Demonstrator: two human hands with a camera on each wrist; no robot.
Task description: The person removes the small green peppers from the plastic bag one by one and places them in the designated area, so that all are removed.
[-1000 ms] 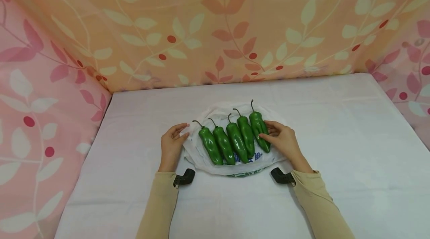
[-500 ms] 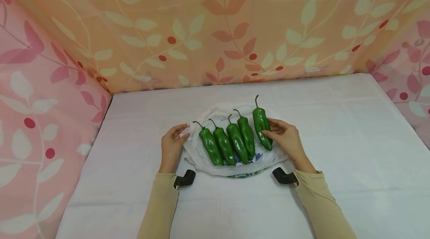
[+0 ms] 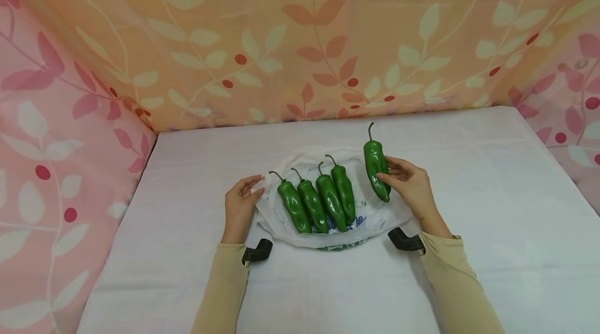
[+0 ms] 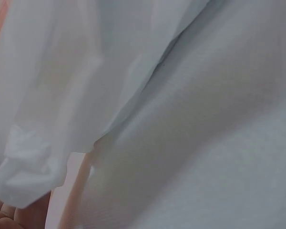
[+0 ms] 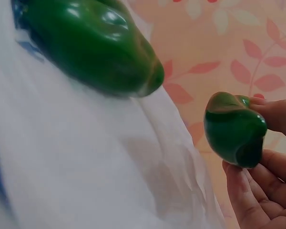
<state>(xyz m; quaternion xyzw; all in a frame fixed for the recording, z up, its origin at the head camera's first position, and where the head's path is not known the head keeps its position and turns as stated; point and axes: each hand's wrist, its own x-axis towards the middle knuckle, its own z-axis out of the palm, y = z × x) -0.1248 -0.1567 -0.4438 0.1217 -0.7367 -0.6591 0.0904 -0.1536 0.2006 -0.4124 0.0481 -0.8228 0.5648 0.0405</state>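
A glossy green pepper (image 3: 374,162) with a dark curved stem is pinched between the thumb and fingers of my right hand (image 3: 412,188), over the right side of a white plastic bag (image 3: 382,219). Several similar green peppers (image 3: 332,201) lie side by side on the bag. My left hand (image 3: 240,208) pinches the bag's left edge. The left wrist view shows the thin white plastic (image 4: 71,71) hanging by the fingers (image 4: 5,217). In the right wrist view the held pepper (image 5: 231,131) appears end-on, apart from another pepper (image 5: 100,43).
A white cloth (image 3: 319,292) covers the table. Floral fabric (image 3: 309,52) hangs behind, with pink floral fabric (image 3: 37,131) along the left. Black wrist devices (image 3: 259,250) stick out from both tan sleeves (image 3: 217,287). The bag bears blue and green print.
My right hand has drawn the rightmost pepper away from the row, moving right and upward in view. The left hand stays at the bag's edge, and the other peppers have kept their places.
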